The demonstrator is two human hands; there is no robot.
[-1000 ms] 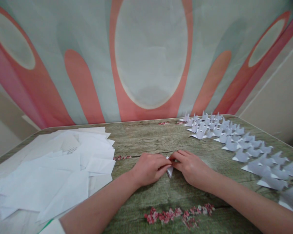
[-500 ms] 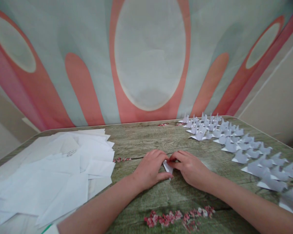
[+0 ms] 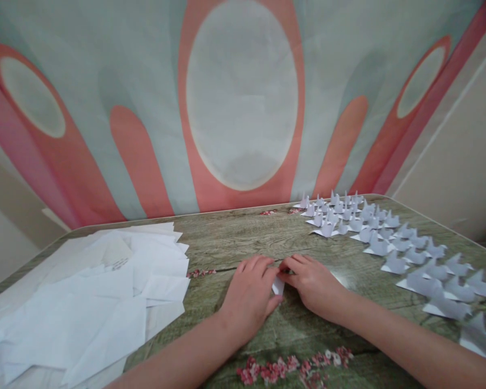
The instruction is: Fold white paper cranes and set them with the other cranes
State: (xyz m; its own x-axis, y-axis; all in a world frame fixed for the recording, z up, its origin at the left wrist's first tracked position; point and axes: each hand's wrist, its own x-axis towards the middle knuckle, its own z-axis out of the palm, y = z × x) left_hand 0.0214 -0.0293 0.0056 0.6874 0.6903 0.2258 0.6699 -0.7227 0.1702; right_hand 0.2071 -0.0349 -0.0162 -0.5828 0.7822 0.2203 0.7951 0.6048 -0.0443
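A small folded piece of white paper (image 3: 278, 287) lies between my two hands, low over the table. My left hand (image 3: 251, 289) grips its left side, with the thumb at the near end and the fingers along the far side. The fingertips of my right hand (image 3: 308, 282) pinch the paper's upper right part. Much of the paper is hidden behind the fingers, so its exact folded shape does not show.
The wood-patterned table (image 3: 227, 237) has printed pink flowers. At left spreads a heap of white paper sheets (image 3: 93, 302). Rows of folded white paper birds (image 3: 395, 263) stand along the right side. Behind hangs a coral and grey-green backdrop (image 3: 243, 97).
My left hand has shifted slightly over the folded paper, covering more of it. Both hands stay on the paper. The camera view has tilted up a little.
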